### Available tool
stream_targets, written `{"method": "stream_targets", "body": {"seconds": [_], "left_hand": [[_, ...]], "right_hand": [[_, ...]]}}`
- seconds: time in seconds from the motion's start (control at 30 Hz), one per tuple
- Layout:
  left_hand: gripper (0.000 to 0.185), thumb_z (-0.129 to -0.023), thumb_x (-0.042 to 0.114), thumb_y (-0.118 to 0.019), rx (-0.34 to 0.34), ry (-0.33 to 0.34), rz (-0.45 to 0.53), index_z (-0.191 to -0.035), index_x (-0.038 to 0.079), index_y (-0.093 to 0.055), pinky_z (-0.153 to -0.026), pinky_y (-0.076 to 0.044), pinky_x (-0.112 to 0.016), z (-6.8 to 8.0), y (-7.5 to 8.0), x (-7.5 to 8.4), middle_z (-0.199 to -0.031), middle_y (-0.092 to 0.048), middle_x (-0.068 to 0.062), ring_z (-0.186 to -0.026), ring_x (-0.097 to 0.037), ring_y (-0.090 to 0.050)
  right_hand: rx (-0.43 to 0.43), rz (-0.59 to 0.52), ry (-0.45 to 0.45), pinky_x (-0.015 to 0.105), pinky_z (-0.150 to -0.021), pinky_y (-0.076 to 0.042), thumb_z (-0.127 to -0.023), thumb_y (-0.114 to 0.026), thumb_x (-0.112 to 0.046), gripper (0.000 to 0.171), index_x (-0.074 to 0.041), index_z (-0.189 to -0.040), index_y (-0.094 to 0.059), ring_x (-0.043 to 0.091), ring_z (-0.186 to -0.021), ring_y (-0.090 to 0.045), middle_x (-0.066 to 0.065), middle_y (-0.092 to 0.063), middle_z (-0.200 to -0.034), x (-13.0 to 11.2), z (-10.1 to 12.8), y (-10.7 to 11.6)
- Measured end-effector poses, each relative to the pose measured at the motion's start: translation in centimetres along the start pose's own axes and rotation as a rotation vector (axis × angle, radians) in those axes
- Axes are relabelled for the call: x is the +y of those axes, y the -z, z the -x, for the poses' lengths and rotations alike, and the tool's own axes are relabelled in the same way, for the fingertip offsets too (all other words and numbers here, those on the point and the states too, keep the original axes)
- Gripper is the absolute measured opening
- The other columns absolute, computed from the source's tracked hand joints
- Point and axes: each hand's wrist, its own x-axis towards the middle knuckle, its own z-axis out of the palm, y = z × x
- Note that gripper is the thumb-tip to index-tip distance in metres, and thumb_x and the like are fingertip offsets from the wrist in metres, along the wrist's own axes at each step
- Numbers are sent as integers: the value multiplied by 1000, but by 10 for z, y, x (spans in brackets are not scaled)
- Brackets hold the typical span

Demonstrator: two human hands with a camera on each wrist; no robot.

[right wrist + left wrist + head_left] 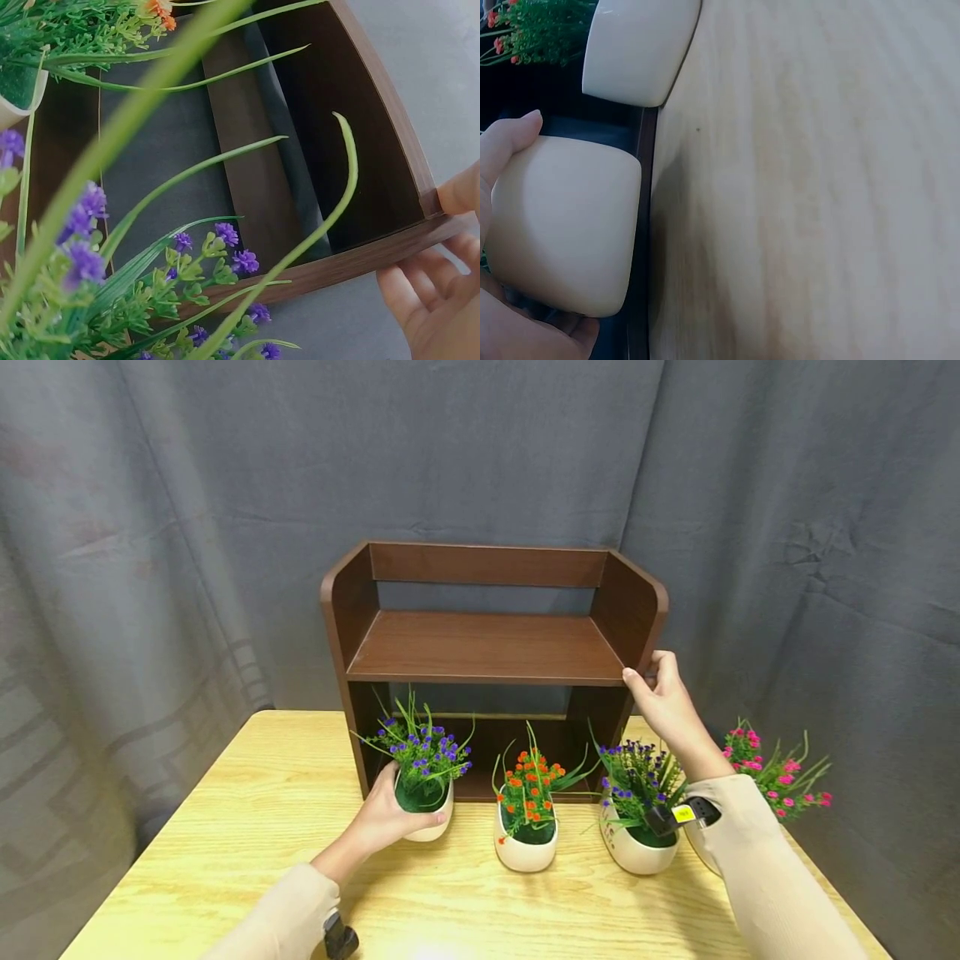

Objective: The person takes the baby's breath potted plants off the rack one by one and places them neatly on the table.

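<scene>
My left hand [378, 818] grips a cream pot [566, 221] of artificial purple flowers [427, 753] at the lower left front of a dark brown two-tier shelf [483, 647]. In the left wrist view the thumb and fingers lie on opposite sides of this pot, beside the shelf's front edge; whether its base rests on the board is hidden. My right hand [666, 697] pinches the shelf's right side panel [379, 135], thumb on the front edge and fingers around the outside. Just right of the held pot stands a cream pot with orange flowers [532, 785].
A second purple-flowered pot [637, 856] stands below my right forearm. Pink flowers [783, 781] stick out beyond that arm, their pot partly hidden by the sleeve. Everything rests on a light wooden table [247, 793], with a grey curtain [487, 452] behind.
</scene>
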Motion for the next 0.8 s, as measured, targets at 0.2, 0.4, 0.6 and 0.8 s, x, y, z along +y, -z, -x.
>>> {"method": "stream_targets", "body": {"seconds": [0.2, 0.4, 0.6, 0.8], "left_hand": [[123, -63, 39, -95, -10, -3, -15, -153, -1, -22, -108, -32, -63, 12, 2, -3, -152, -33, -23, -137, -44, -37], [120, -61, 36, -97, -2, -14, 22, -152, 2, -25, -108, -33, -61, 21, 3, -6, -148, -39, -19, -133, -40, -42], [122, -59, 36, -97, 6, -18, 19, -151, -1, -25, -108, -31, -61, 29, 5, -9, -147, -40, -23, -133, -42, -42], [125, -62, 37, -96, -7, 36, 20, -153, -1, -20, -110, -26, -64, 37, 10, -9, -154, -30, -27, -139, -46, -33]], "right_hand": [[-4, 10, -8, 30, -78, -36, -106, -46, -29, 48, 6, -134, -28, 24, -97, -43, 20, -44, -113, -1, 0, 0], [0, -10, -1, 28, -77, -37, -106, -46, -27, 48, 7, -135, -28, 22, -97, -44, 19, -45, -113, -1, 0, -1], [3, -14, -5, 28, -79, -37, -106, -46, -27, 47, 6, -134, -28, 22, -98, -44, 19, -44, -113, -1, -1, 0], [-3, -20, 3, 25, -78, -38, -106, -46, -26, 47, 6, -134, -28, 18, -97, -46, 18, -45, -114, 0, 0, 0]]}}
